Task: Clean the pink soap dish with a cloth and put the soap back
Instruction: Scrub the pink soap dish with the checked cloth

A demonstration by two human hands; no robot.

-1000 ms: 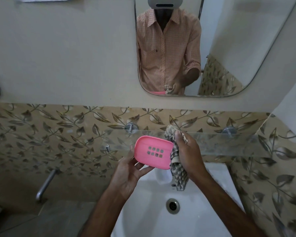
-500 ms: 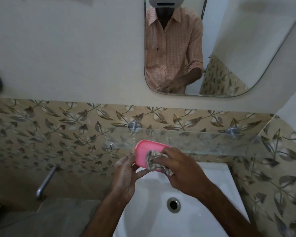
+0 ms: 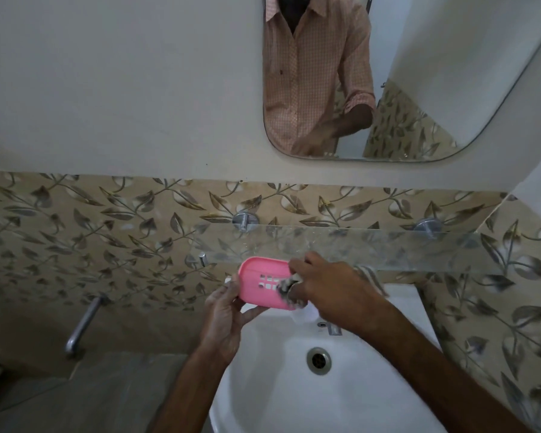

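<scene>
My left hand grips the pink slotted plastic soap dish tilted over the white basin while right-hand fingers, closed on the checked cloth, scrub inside.

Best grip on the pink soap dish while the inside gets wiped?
Probably as the left hand has it: pinch the pink soap dish by its left short rim, from below-left. The dish is tilted open-face toward the camera, leaving the slotted floor free for the cloth in the right hand.
</scene>
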